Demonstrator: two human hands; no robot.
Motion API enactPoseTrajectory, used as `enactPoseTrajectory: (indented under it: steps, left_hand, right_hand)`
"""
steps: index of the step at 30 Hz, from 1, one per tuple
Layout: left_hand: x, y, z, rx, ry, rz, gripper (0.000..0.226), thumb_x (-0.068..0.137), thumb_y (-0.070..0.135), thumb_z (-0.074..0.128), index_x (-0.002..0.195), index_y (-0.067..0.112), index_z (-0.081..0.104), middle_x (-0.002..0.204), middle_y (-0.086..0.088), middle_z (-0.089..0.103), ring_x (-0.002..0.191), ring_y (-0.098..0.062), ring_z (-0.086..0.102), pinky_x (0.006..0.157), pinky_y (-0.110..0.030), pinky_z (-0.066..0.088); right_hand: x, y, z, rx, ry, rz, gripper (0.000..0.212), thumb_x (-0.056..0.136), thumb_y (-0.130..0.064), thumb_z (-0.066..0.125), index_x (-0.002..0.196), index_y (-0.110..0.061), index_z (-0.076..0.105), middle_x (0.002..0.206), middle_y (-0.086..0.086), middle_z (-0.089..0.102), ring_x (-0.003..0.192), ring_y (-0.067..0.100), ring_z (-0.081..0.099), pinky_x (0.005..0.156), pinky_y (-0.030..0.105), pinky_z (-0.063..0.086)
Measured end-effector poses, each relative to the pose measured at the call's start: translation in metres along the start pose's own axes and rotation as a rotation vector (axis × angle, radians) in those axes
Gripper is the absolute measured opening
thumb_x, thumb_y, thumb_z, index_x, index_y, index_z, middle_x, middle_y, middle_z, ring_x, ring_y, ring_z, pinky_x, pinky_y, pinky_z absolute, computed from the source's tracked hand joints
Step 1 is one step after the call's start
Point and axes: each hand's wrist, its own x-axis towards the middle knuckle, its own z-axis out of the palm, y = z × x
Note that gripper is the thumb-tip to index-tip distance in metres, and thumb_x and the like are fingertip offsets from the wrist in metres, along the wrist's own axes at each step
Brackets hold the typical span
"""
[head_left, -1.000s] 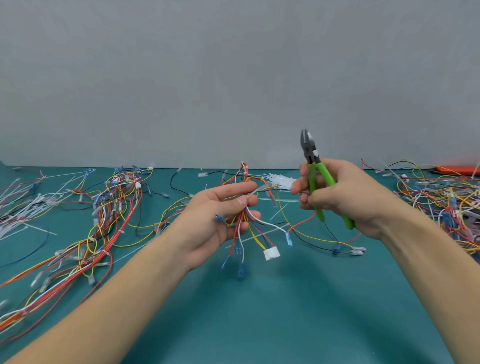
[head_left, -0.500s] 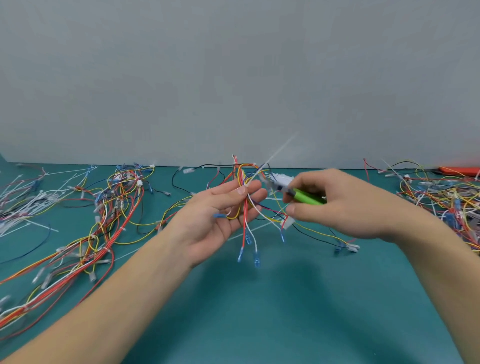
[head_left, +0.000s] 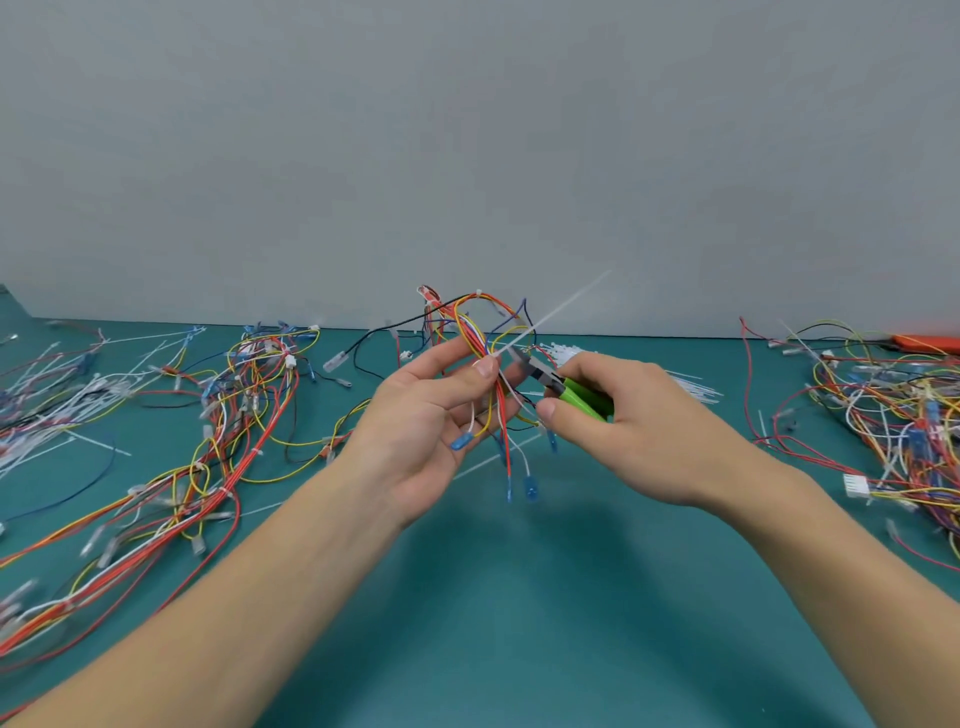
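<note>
Above mid-counter (head_left: 519, 613), both hands raised.

Left hand (head_left: 426, 426): palm up, thumb and fingers (head_left: 452, 364) pinching a wire bundle (head_left: 496, 400) of red, yellow, white and black strands. Loops rise above the grip. Loose ends with blue terminals (head_left: 530, 488) hang below, clear of the teal surface.

White tie (head_left: 558, 312) sticks out of the bundle at the thumb, tail slanting up and to the right, blurred at the tip.

Right hand (head_left: 644, 431): fingers clenched round green-handled cutters (head_left: 569, 389). Cutter nose points left at the tie's base, just beside the left thumb. Cannot tell whether the blades touch the tie.

Left of the hands, a long wire heap (head_left: 223, 415) lies on the counter, well apart. At the right edge, a second heap (head_left: 893, 415). Spare ties (head_left: 691, 387) are piled behind the right hand. An orange item (head_left: 930, 343) sits far right by the wall.
</note>
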Motion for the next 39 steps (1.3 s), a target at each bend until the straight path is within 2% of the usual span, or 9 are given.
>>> enactPoseTrajectory:
  steps: [3, 10, 16, 23, 28, 35, 39]
  left_hand:
    - [-0.001, 0.000, 0.003, -0.002, 0.023, 0.007, 0.042, 0.092, -0.008, 0.062, 0.133, -0.002, 0.058, 0.094, -0.011, 0.078, 0.087, -0.023, 0.078, 0.066, -0.031, 0.062]
    - [-0.003, -0.002, 0.004, -0.026, 0.070, 0.000, 0.049, 0.092, -0.008, 0.064, 0.139, -0.004, 0.052, 0.102, -0.017, 0.074, 0.088, -0.026, 0.078, 0.068, -0.034, 0.064]
    - [-0.003, -0.003, 0.004, -0.023, 0.084, -0.001, 0.053, 0.092, -0.008, 0.065, 0.142, -0.004, 0.049, 0.093, -0.013, 0.077, 0.088, -0.025, 0.078, 0.069, -0.035, 0.064]
    - [-0.004, -0.008, 0.003, 0.005, 0.086, -0.004, 0.052, 0.090, -0.010, 0.065, 0.139, -0.007, 0.050, 0.104, -0.020, 0.075, 0.076, -0.022, 0.077, 0.069, -0.036, 0.064]
    - [-0.003, -0.009, 0.002, 0.011, 0.093, -0.008, 0.052, 0.089, -0.009, 0.066, 0.139, -0.008, 0.050, 0.107, -0.022, 0.075, 0.080, -0.024, 0.077, 0.075, -0.038, 0.065]
    - [-0.002, -0.011, 0.001, 0.037, 0.105, -0.010, 0.048, 0.089, -0.009, 0.067, 0.135, -0.008, 0.054, 0.102, -0.022, 0.075, 0.074, -0.023, 0.075, 0.072, -0.037, 0.065]
    - [-0.002, -0.009, 0.001, 0.035, 0.099, -0.003, 0.049, 0.088, -0.009, 0.067, 0.135, -0.008, 0.054, 0.107, -0.023, 0.075, 0.080, -0.024, 0.076, 0.072, -0.036, 0.065]
  right_hand:
    - [0.000, 0.003, 0.006, 0.028, 0.012, -0.022, 0.027, 0.096, -0.048, 0.062, 0.083, -0.024, 0.059, 0.068, -0.006, 0.052, 0.061, 0.010, 0.044, 0.057, 0.023, 0.037]
    - [0.001, 0.009, 0.009, 0.036, -0.009, -0.016, 0.030, 0.095, -0.051, 0.062, 0.081, -0.025, 0.059, 0.069, -0.006, 0.053, 0.061, 0.010, 0.044, 0.056, 0.021, 0.037]
    - [0.000, 0.008, 0.010, 0.052, -0.020, -0.012, 0.029, 0.095, -0.050, 0.062, 0.082, -0.024, 0.060, 0.068, -0.004, 0.052, 0.059, 0.008, 0.042, 0.057, 0.022, 0.037]
    - [0.000, 0.007, 0.011, 0.056, -0.037, -0.004, 0.028, 0.097, -0.047, 0.061, 0.083, -0.023, 0.062, 0.066, -0.014, 0.053, 0.057, 0.007, 0.042, 0.057, 0.022, 0.037]
    - [0.001, 0.006, 0.009, 0.089, -0.059, 0.011, 0.029, 0.098, -0.047, 0.060, 0.083, -0.023, 0.064, 0.073, 0.006, 0.062, 0.056, 0.008, 0.041, 0.054, 0.024, 0.035]
    - [0.000, 0.006, 0.011, 0.069, -0.047, 0.037, 0.031, 0.096, -0.048, 0.062, 0.080, -0.022, 0.064, 0.072, 0.006, 0.061, 0.055, 0.008, 0.042, 0.056, 0.033, 0.038]
    - [0.001, 0.005, 0.011, 0.109, -0.056, 0.035, 0.034, 0.098, -0.049, 0.060, 0.080, -0.020, 0.065, 0.070, -0.001, 0.065, 0.053, 0.006, 0.042, 0.053, 0.025, 0.036]
